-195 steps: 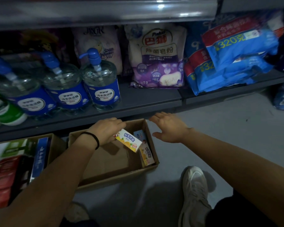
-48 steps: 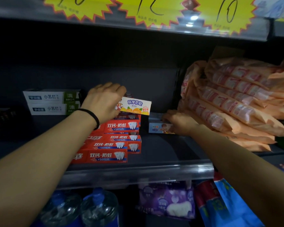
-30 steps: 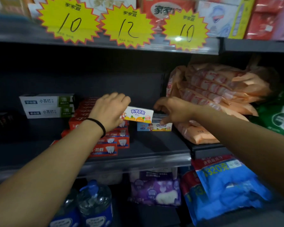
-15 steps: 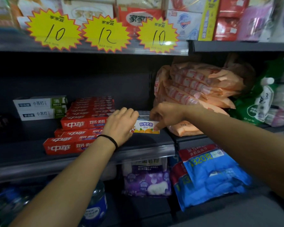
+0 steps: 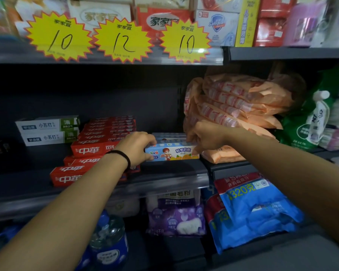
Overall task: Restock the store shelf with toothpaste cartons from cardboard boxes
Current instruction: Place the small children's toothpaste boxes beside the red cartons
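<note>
Both hands square a blue carton (image 5: 171, 152) on the shelf (image 5: 160, 178), beside red cartons (image 5: 90, 150): left hand (image 5: 136, 146) grips its left end, right hand (image 5: 205, 136) pinches its right, apparently aligning it with the row behind.

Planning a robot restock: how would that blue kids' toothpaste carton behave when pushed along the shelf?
The blue carton is a flat-sided box lying on its long side, so it should slide, not roll. Thin card probably dents under hard squeezing. It likely weighs little: the left hand and right hand steady it by its ends.
</note>
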Available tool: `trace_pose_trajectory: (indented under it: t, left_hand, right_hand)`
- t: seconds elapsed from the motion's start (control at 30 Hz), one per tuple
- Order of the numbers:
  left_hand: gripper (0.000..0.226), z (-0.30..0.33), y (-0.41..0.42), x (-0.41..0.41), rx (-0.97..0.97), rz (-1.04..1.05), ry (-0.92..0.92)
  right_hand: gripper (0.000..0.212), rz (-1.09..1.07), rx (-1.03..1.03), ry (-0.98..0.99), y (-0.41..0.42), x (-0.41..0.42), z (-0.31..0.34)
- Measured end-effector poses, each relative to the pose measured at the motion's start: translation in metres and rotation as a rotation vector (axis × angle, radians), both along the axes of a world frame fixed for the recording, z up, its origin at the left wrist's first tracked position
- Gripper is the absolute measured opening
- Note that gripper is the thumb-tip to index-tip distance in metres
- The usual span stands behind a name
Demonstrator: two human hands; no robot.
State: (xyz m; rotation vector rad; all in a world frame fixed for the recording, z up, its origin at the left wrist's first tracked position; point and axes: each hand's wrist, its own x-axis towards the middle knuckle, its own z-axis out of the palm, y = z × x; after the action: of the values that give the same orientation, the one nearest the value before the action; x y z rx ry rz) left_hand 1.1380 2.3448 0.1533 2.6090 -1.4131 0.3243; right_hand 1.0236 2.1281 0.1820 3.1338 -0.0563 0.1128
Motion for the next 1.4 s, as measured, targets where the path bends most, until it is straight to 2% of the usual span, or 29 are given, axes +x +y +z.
trace_pose_trajectory:
  t: [0.37,0.7,0.83,1.1,1.4]
  left_hand:
    - [0.041,-0.021,-0.043,0.018,0.065,0.093,0.045]
    - [0.001,-0.043,-0.064,0.047,0.111,0.129,-0.002]
    - [0.017,-0.044,-0.068,0.058,0.138,0.135,-0.039]
    - [0.018,-0.046,-0.071,0.057,0.175,0.176,-0.077]
    - [0.024,-0.041,-0.059,0.049,0.105,0.071,-0.124]
  right_hand:
    - [0.049,-0.081,-0.122,0.043,-0.014,0.028,-0.033]
    - [0.052,-0.122,-0.15,0.032,-0.03,0.065,-0.058]
    - [0.046,-0.099,-0.171,-0.007,-0.033,0.077,-0.06]
    - [0.037,-0.069,-0.191,-0.024,-0.034,0.086,-0.065]
    - [0.057,-0.05,-0.193,-0.041,-0.014,0.065,-0.051]
